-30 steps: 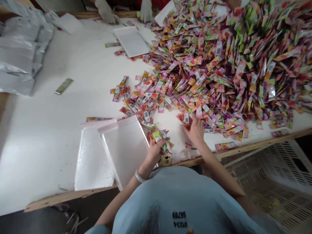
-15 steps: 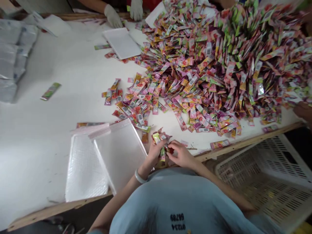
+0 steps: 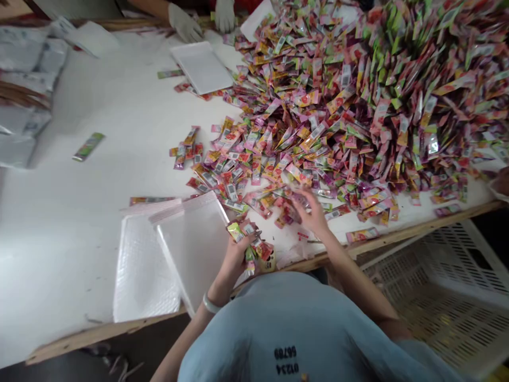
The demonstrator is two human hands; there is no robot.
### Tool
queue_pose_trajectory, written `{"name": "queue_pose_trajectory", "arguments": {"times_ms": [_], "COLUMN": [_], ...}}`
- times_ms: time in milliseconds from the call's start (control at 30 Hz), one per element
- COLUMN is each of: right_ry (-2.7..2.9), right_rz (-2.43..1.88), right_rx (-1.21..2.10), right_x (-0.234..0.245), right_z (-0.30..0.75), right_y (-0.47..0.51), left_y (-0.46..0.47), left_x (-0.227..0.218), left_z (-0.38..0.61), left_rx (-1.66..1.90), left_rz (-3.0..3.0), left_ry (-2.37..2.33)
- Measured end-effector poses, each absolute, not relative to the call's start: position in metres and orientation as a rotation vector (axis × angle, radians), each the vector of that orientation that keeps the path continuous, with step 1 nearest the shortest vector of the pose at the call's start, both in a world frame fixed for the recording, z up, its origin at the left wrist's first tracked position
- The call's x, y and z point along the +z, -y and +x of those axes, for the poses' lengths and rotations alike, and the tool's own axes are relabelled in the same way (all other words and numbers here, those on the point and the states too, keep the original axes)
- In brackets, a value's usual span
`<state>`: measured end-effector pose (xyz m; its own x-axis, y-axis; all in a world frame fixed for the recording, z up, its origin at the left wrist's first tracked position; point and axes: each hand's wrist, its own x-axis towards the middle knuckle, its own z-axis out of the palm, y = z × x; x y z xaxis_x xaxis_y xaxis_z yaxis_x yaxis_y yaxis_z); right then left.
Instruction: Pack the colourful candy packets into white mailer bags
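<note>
Head view, only one given. Left hand point(image 3: 234, 255) is at the near table edge, fingers closed round a fistful of small colourful foil sachets point(image 3: 249, 240), firm grip, bundle fanning out above the thumb. It's just right of the white bubble-wrap mailer envelope point(image 3: 191, 246), which lies flat & partly over a second white padded mailer point(image 3: 143, 262) to its left. Thin pale bangle point(image 3: 210, 304) on the left wrist.

Right hand point(image 3: 314, 213) is further out & to the right, palm down w/ fingers stretched onto the loose scattered sachets point(image 3: 278, 204) at the near fringe of the heap. Blurred, so can't tell if it has pinched any.

Huge heap of multicoloured sachets point(image 3: 358, 90) fills the far right of the white tabletop point(image 3: 79, 212). One lone green sachet point(image 3: 88, 147) sits well apart on the left. Stack of silvery plastic bags point(image 3: 24, 90) at far left.

Far side: a co-worker's two white-gloved hands point(image 3: 185, 24) near another flat white mailer point(image 3: 202, 66). White slotted plastic crate point(image 3: 437, 286) below the table edge, near right.
</note>
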<state>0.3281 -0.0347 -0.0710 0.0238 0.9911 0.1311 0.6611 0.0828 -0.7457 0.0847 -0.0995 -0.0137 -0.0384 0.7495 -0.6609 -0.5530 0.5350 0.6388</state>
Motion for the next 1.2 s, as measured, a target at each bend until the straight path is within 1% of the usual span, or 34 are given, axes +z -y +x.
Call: {"name": "queue_pose_trajectory", "arguments": {"times_ms": [67,133,300,433,567,733,967,1067,1200], "right_ry": [1.589,1.666,2.354,2.609,2.598,2.466,2.609,2.753,2.862], "right_rz": [-1.698,-1.763,-1.663,-1.678,-1.735,-1.656,-1.629,-1.420,-1.237], "right_rx": [0.494,0.425,0.376,0.363,0.407,0.276,0.078,0.111,0.364], "right_x": [-0.060,-0.049,-0.036,-0.031,-0.022,-0.021,-0.030,-0.029,-0.041], "right_z": [0.351,0.364,0.324,0.299,0.323,0.365,0.374,0.368,0.370], "right_y": [0.037,0.034,0.016,-0.005,-0.012,0.019,0.042,0.038,0.030], "left_y": [0.103,0.105,0.106,0.110,0.112,0.105,0.099,0.102,0.108], "left_x": [-0.013,-0.012,-0.008,-0.006,-0.005,-0.002,0.002,0.001,-0.001], "left_z": [0.079,0.077,0.083,0.084,0.082,0.086,0.093,0.092,0.090], "left_rx": [1.035,1.018,1.058,1.055,1.040,1.042,1.062,1.051,1.022], "left_rz": [0.209,0.221,0.248,0.236,0.207,0.186,0.192,0.193,0.194], "left_ry": [-1.228,-1.231,-1.218,-1.213,-1.222,-1.220,-1.184,-1.194,-1.216]}}
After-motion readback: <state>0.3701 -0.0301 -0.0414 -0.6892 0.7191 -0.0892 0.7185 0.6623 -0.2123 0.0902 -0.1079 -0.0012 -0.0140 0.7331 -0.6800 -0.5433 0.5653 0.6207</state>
